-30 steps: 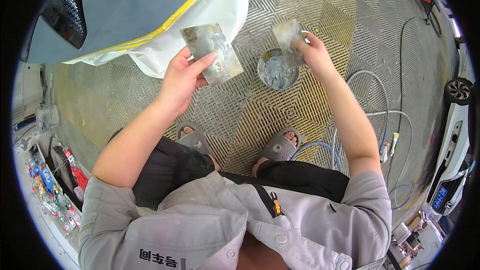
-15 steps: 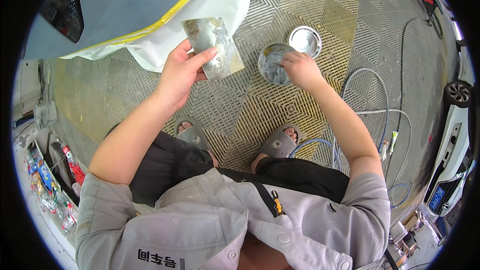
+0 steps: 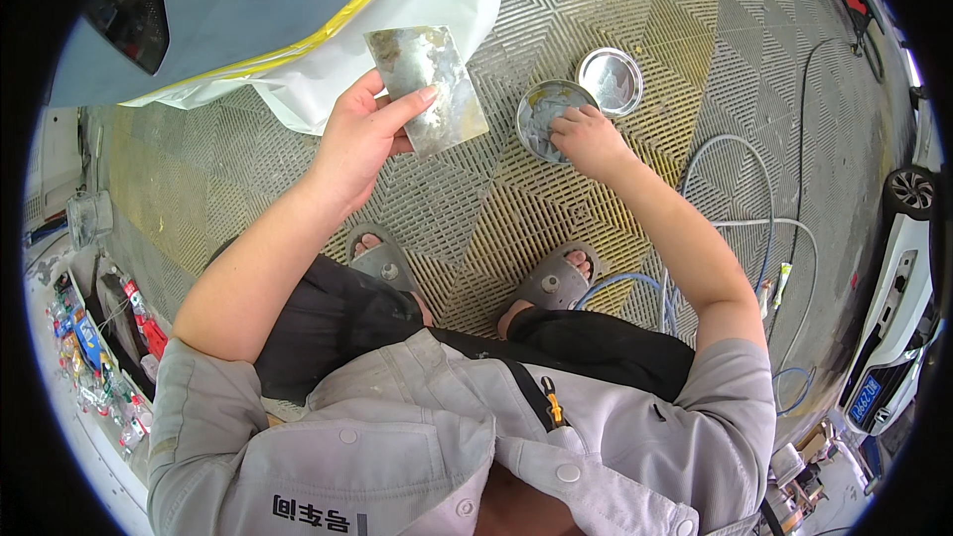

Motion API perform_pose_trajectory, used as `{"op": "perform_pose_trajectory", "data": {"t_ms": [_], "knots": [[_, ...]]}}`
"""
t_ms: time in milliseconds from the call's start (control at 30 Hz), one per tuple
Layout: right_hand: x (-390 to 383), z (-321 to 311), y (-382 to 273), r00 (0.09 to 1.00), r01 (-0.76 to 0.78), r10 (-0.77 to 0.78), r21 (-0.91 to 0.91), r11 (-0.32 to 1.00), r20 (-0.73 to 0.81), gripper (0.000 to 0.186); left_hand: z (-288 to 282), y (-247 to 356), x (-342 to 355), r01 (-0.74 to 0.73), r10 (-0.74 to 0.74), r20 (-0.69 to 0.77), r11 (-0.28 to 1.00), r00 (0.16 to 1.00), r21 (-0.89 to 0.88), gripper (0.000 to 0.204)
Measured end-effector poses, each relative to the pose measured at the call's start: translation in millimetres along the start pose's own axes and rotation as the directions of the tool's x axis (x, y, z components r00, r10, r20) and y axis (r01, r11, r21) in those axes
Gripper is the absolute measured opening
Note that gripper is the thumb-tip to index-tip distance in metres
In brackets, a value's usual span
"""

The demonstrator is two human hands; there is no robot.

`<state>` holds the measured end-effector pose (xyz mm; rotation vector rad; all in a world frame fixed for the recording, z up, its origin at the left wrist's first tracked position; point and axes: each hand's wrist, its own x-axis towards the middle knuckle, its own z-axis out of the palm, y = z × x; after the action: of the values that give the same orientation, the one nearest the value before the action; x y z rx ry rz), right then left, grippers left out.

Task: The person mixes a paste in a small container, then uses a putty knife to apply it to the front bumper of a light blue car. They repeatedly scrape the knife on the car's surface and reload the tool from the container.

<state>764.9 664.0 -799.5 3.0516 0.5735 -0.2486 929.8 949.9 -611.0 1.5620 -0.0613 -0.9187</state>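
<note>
In person's L hand (image 3: pixel 365 129): thin rect. grey metal-looking plate (image 3: pixel 451 89), smooth but smeared w/ dull whitish & brownish patches. Under R hand (image 3: pixel 594 144): round silvery metal tin (image 3: pixel 519 127), shiny rim, w/ thick grey paste (image 3: pixel 542 117), matt & lumpy. Just beyond R hand: round silvery metal lid (image 3: pixel 610 81), glossy. Beyond L hand: smooth white sheet (image 3: pixel 323 89), paper or plastic, can't tell; large blue-grey panel (image 3: pixel 283 0), matt surf., edged w/ yellow tape (image 3: pixel 345 15). Below both hands: grey-yellow slatted floor tiles (image 3: pixel 437 208), rough, ribbed, plastic-looking.
</note>
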Motion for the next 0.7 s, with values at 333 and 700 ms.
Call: {"op": "perform_pose_trajectory", "data": {"t_ms": [333,700], "knots": [[9,-8,18,0.983,-0.119,0.123,0.037,0.992,-0.133,0.011,-1,-2,1,-0.016,0.016,-0.004,1.0,1.0,0.003,0.029],[14,-8,16,0.999,-0.001,-0.002,0.09,0.996,0.035,0.015,0,-2,2,0.001,-0.001,-0.008,1.0,1.0,0.025,0.029]]}}
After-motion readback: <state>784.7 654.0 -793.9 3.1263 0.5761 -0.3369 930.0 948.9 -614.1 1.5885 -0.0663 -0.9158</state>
